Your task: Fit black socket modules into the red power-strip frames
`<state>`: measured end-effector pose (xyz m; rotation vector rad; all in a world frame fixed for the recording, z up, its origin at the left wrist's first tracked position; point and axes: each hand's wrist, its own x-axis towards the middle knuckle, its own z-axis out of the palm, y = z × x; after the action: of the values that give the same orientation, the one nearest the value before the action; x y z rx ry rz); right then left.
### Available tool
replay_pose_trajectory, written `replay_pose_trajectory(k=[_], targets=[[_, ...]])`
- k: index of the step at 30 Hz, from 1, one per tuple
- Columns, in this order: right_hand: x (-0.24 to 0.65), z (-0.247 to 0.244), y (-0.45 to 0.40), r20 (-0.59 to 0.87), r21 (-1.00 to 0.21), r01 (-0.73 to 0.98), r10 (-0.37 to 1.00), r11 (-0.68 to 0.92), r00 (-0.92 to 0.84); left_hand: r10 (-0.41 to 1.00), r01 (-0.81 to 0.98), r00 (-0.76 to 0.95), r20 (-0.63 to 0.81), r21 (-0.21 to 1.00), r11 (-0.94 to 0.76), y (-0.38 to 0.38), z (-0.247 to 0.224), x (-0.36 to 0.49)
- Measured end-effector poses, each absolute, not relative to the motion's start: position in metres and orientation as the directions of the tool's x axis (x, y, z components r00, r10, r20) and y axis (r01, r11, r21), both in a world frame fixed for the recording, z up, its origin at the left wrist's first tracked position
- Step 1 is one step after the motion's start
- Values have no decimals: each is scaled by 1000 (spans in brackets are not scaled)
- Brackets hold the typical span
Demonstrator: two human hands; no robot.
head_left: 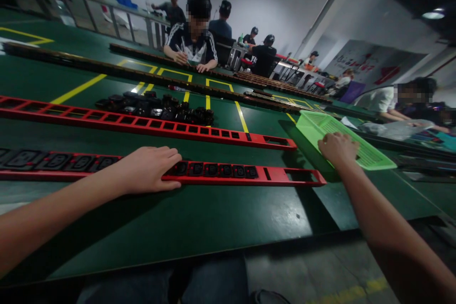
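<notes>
My left hand (151, 168) lies over the near red rail (278, 175), its fingers wrapped across the rail. Black sockets (224, 171) sit in a row in that rail on both sides of the hand. My right hand (338, 148) is over the green basket (374, 157), fingers bent down inside it; whatever they touch is hidden. Behind the near rail lies a second red rail (160, 128) with unfilled square openings. A pile of loose black parts (156, 107) rests beyond it.
Long dark strips (142, 72) cross the green table (228, 218) farther back. A person (192, 38) sits across the table, holding a thin tool. Another person (384, 99) leans in at the right, near clear plastic bags (395, 128).
</notes>
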<state>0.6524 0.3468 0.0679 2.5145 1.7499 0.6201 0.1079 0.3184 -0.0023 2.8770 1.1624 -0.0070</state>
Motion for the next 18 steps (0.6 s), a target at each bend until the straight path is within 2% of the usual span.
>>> replay_pose_trajectory(k=[2, 5, 8, 11, 15, 18], targets=[[654, 58, 317, 353, 248, 876, 881, -413, 316, 693, 692, 721, 9, 45, -720, 319, -3, 107], [663, 41, 278, 554, 191, 835, 759, -516, 343, 692, 691, 721, 30, 45, -722, 320, -3, 107], [671, 34, 261, 496, 33, 855, 751, -518, 436, 684, 684, 729, 15, 23, -729, 319, -1, 107], [668, 38, 268, 452, -124, 910, 793, -397, 408, 694, 694, 720, 1, -23, -720, 315, 4, 109], [622, 43, 285, 416, -145, 972, 880, -185, 229, 719, 719, 694, 21, -48, -693, 309, 7, 112], [543, 34, 282, 272, -181, 980, 962, 80, -28, 725, 727, 687, 45, -33, -686, 307, 5, 112]])
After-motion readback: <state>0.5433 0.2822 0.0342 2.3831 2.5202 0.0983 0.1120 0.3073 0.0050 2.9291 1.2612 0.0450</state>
